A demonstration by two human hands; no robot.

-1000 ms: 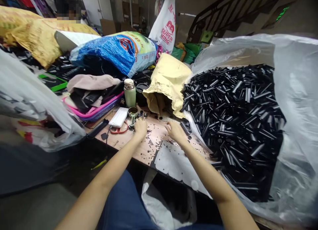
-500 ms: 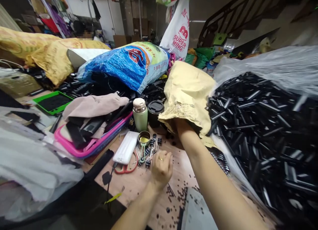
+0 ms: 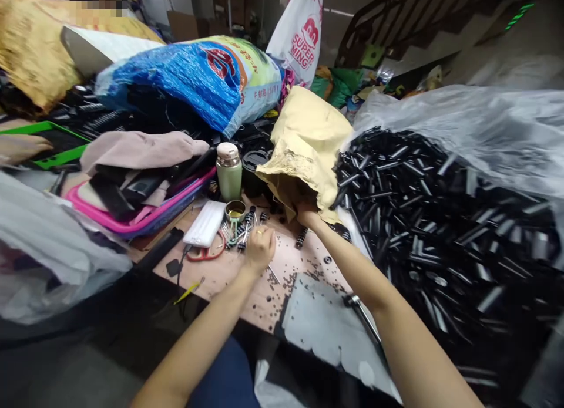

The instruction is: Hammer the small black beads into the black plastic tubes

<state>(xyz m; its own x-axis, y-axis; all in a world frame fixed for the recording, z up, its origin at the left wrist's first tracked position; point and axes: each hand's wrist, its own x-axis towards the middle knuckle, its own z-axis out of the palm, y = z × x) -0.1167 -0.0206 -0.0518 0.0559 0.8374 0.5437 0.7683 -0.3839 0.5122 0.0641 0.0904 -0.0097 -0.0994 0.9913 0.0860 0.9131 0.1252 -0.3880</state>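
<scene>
My left hand (image 3: 261, 248) rests on the table as a closed fist with a ring on one finger; anything inside it is hidden. Beside it lie small black ridged pieces and thin metal rods, near a small metal cup with a green handle (image 3: 235, 213). My right hand (image 3: 307, 213) is at the mouth of a tan paper bag (image 3: 314, 123) lying on its side, its fingers hidden in the shadow inside. Just below the bag's mouth is a black ridged cylinder (image 3: 302, 237). Tiny dark bits are scattered across the tabletop (image 3: 247, 287).
A large heap of black tubes (image 3: 423, 202) spreads at the right. At the left are a pink-rimmed tray (image 3: 132, 227), a white power bank (image 3: 205, 223), red-handled scissors (image 3: 206, 255) and a pale green flask (image 3: 229, 176). A grey sheet (image 3: 326, 320) holds a metal tool (image 3: 363, 314).
My right hand has drawn back toward the bag's opening, so more of its wrist shows. The camera view has shifted, revealing the grey sheet and metal tool. My left hand stays a fist.
</scene>
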